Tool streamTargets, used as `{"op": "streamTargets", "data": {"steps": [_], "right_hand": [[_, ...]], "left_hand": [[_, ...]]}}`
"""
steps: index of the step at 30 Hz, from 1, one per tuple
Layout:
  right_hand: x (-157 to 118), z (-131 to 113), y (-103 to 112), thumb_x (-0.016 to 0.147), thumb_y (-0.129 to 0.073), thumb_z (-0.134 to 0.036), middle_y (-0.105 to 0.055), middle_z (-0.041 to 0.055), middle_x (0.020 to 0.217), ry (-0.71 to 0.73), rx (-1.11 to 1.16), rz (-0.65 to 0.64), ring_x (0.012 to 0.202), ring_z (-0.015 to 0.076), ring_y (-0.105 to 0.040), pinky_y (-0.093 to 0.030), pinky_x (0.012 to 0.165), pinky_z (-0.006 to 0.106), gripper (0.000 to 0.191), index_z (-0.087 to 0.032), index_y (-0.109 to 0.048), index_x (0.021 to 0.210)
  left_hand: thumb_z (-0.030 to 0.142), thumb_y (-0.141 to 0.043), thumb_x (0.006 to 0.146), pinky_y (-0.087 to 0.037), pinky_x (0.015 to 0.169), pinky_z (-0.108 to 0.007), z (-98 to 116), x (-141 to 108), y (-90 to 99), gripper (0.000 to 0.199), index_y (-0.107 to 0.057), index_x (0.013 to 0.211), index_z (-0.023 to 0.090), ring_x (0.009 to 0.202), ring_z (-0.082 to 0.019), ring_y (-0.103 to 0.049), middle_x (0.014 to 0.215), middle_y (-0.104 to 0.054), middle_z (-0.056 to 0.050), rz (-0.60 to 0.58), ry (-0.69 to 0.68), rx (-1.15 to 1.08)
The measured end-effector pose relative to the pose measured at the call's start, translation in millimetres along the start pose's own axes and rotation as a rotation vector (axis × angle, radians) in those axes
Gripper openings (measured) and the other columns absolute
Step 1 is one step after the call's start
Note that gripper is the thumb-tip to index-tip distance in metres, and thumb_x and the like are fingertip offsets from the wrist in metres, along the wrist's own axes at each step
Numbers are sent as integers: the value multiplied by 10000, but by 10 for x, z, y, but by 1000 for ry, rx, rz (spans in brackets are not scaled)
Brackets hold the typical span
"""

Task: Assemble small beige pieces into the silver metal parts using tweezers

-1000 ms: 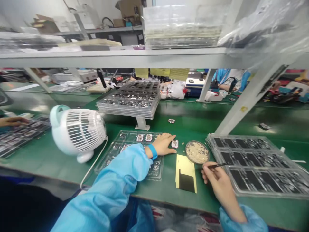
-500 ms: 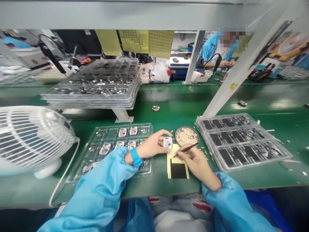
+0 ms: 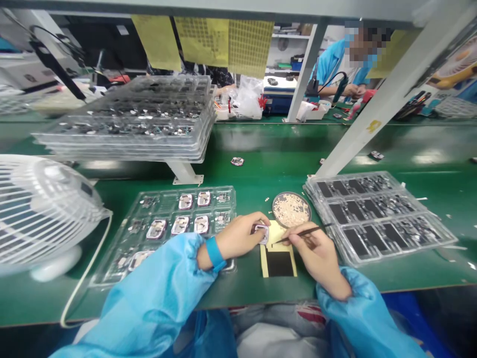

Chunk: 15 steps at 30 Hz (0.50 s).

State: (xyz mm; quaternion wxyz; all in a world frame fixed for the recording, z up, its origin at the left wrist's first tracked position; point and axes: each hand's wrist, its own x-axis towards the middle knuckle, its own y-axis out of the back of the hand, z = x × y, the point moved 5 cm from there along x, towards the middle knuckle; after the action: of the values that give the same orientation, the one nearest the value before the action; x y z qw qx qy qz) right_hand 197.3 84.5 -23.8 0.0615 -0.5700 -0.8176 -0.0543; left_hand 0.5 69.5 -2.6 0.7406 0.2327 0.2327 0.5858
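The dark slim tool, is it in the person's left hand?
No, the right hand holds the dark slim tool, while the left hand holds a small square part.

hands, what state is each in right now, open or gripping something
Left hand: closed, holding a small square part between thumb and fingers.
Right hand: closed, holding dark tweezers like a pen.

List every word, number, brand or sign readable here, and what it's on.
Nothing can be read for certain.
Hanging yellow sheets: faint rows of marks, too blurred.
White box, far left: dark mark, too small.
Post: yellow mark, unreadable.
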Motion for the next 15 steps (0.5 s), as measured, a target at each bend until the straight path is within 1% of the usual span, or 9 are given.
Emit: {"op": "streamTargets", "data": {"steps": [1, 3, 6, 9, 15], "right_hand": [[-5, -33, 30, 923, -677, -268, -739, 38, 911, 45, 0, 28, 817, 178, -738, -617, 758, 297, 69, -216, -631, 933], [-5, -97, 54, 914, -684, -230, -745, 43, 934, 136, -69, 47, 884, 191, -735, -614, 810, 323, 45, -223, -650, 943], [18, -154, 11, 894, -706, -209, -758, 59, 957, 220, -222, 18, 946, 217, -729, -598, 891, 381, 47, -224, -687, 934], [43, -172, -41, 890, -710, -210, -767, 69, 971, 252, -293, 8, 951, 231, -734, -603, 898, 412, 40, -222, -697, 926], [47, -158, -58, 886, -716, -194, -769, 52, 989, 283, -341, -4, 951, 213, -736, -607, 894, 385, 74, -232, -707, 950]], "left_hand": [[211, -567, 882, -504, 726, -288, -3, 3, 0, 235, -677, 1083, 257, 769, -192, -677, 871, -735, 9, -5, -2, -9], [220, -561, 893, -518, 768, -301, 1, 7, -1, 245, -687, 1100, 256, 816, -201, -689, 914, -746, -4, -12, -12, -16], [233, -552, 905, -520, 799, -314, 4, 13, -3, 252, -692, 1112, 263, 845, -209, -694, 948, -753, -8, -17, -11, -11], [232, -545, 900, -513, 780, -322, -15, 18, -3, 267, -688, 1123, 266, 829, -215, -693, 948, -756, -7, -21, 23, 19], [216, -532, 878, -491, 765, -328, -22, 20, 2, 311, -687, 1143, 260, 832, -220, -686, 963, -756, -10, -33, 51, 45]]}}
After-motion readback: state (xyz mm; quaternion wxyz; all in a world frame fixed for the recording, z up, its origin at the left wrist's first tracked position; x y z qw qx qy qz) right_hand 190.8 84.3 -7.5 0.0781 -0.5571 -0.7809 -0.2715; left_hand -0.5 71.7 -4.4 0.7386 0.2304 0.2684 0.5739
